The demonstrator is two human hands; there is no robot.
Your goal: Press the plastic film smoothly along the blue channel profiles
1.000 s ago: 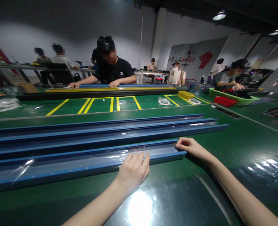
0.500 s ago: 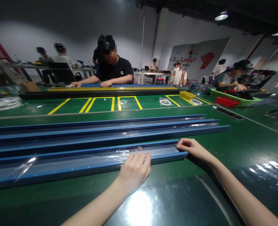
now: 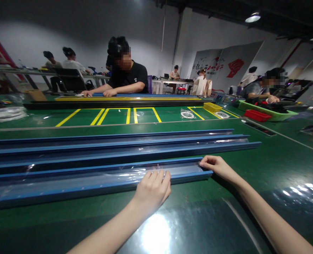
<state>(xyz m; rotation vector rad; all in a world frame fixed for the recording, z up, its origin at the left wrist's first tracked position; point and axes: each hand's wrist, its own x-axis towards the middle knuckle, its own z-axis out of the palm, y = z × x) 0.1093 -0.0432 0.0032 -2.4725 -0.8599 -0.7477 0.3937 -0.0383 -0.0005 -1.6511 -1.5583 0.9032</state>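
A long blue channel (image 3: 79,181) lies across the green table (image 3: 188,208), with clear film (image 3: 124,174) along its inside. My left hand (image 3: 153,187) rests over the channel's near edge, its fingers bent together and their tips on the film and rim. At the channel's right end is my right hand (image 3: 214,165), thumb and forefinger pinched at the far corner; whatever lies between the fingertips is too small to make out. Just behind lie more blue channels (image 3: 172,146), parallel to the first.
Across the table a person in black (image 3: 131,77) leans over yellow and blue strips (image 3: 146,98). A yellow tray (image 3: 212,107), a red tray (image 3: 257,115) and a green basket (image 3: 286,114) stand at the back right. Coiled cable (image 3: 5,114) lies at the left.
The view has shifted slightly. Both hands keep their places on the channel. The hand of the person opposite has moved a little to the left along the strips.
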